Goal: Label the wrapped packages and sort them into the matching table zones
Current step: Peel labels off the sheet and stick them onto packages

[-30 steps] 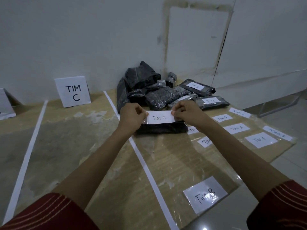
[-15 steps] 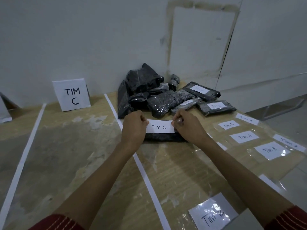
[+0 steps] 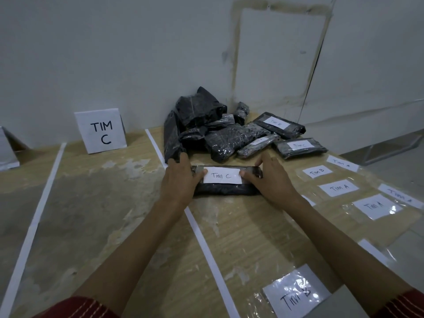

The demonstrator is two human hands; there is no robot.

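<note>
- Lowered since a second ago, the white paper "Tim C" label (image 3: 222,175) is now lying flat on the glossy black plastic-wrapped oblong package (image 3: 226,188).
- Clasping its ends are the left hand (image 3: 181,180) and the right hand (image 3: 269,180), thumbs pressing the label's edges.
- That package is resting on the worn wooden table (image 3: 91,203), at 6 o'clock from the crinkled black parcel pile (image 3: 218,136).

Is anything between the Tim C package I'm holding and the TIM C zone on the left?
Nothing visible blocks it. Between the package and the TIM C sign lies only a flat white tape line. The pile of packages sits behind it, off that path.
</note>
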